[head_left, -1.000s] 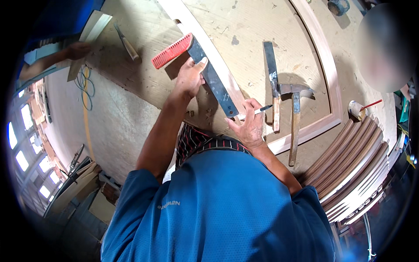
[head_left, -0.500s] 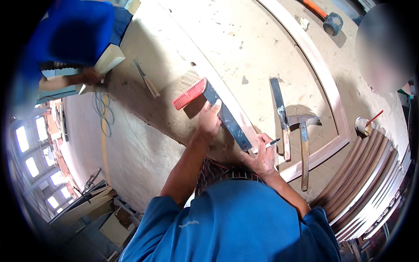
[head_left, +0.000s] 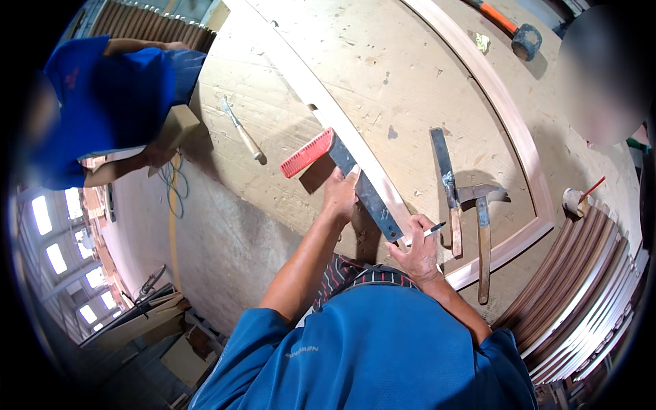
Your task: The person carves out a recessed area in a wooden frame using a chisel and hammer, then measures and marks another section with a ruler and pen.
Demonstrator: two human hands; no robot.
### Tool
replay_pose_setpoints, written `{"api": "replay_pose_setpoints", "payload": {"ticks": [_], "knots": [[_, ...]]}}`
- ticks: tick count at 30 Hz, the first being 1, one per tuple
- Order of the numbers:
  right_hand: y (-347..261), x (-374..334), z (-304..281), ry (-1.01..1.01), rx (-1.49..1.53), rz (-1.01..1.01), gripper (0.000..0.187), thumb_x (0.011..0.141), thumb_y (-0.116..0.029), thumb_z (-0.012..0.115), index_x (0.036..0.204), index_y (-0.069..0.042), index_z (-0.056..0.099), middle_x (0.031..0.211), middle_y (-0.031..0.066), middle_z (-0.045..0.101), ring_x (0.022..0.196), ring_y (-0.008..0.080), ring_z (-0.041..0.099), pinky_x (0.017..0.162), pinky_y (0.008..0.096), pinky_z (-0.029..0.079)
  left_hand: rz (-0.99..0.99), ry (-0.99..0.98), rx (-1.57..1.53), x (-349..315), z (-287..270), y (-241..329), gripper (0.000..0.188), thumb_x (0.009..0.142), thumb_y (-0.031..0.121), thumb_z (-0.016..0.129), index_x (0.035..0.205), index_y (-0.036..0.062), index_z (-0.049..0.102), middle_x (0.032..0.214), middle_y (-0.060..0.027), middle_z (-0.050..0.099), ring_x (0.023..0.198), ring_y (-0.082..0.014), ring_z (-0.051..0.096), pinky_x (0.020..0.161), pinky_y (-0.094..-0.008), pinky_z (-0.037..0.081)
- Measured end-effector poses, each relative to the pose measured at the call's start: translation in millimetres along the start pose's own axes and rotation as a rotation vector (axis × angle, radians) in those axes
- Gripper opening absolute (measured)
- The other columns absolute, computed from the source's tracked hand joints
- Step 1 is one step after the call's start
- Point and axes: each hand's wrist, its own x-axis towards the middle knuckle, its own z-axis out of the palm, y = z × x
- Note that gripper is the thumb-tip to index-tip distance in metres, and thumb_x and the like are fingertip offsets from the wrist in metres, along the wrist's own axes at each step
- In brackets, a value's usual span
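A long pale wooden strip runs diagonally across the worktable, its near end close to my waist. Along its left side lies a carpenter's square with a dark flat blade and a red ribbed handle. My left hand is closed on the blade's edge, thumb on top. At the strip's near end my right hand holds a white marker between its fingers, dark tip pointing right and away from the strip. That hand's fingertips are by the blade's end.
Right of my hands lie a chisel and a claw hammer, inside a curved wooden frame. Farther off are a mallet, a small pot and stacked strips. Another chisel lies left, near a co-worker holding wood.
The view has shifted slightly. My hands keep their hold on the square and marker. The co-worker at left has moved, and the piece of wood there has turned.
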Motion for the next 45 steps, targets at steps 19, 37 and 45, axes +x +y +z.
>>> {"api": "replay_pose_setpoints", "payload": {"ticks": [19, 37, 45], "knots": [[0.1, 0.3, 0.7, 0.013, 0.028, -0.009, 0.081, 0.063, -0.014, 0.094, 0.131, 0.002, 0.053, 0.128, 0.0206, 0.053, 0.114, 0.0405, 0.055, 0.099, 0.0489, 0.047, 0.075, -0.105, -0.145, 11.2, -9.5, -30.0, 0.025, 0.111, 0.013, 0.052, 0.134, 0.0059, 0.058, 0.121, -0.0074, 0.070, 0.099, -0.0174, 0.069, 0.087, -0.0344, 0.058], [-3.7, 3.8, -2.1, 0.008, 0.019, -0.013, 0.082, 0.064, -0.013, 0.094, 0.132, 0.002, 0.052, 0.127, 0.0203, 0.053, 0.113, 0.0407, 0.055, 0.098, 0.0494, 0.048, 0.081, -0.069, -0.247, -1.9, 3.6, -20.1, 0.026, 0.110, 0.008, 0.051, 0.134, 0.0019, 0.058, 0.120, -0.0074, 0.070, 0.100, -0.0149, 0.067, 0.085, -0.0309, 0.056], [-2.3, 4.2, -2.8, 0.004, 0.034, -0.015, 0.081, 0.064, -0.013, 0.094, 0.131, 0.002, 0.052, 0.126, 0.0205, 0.053, 0.113, 0.0416, 0.055, 0.097, 0.0498, 0.048, 0.078, -0.054, -0.237, 0.4, 3.0, -24.3, 0.024, 0.109, 0.007, 0.053, 0.131, 0.0036, 0.060, 0.118, -0.0058, 0.070, 0.098, -0.0146, 0.067, 0.083, -0.0310, 0.057]]}}
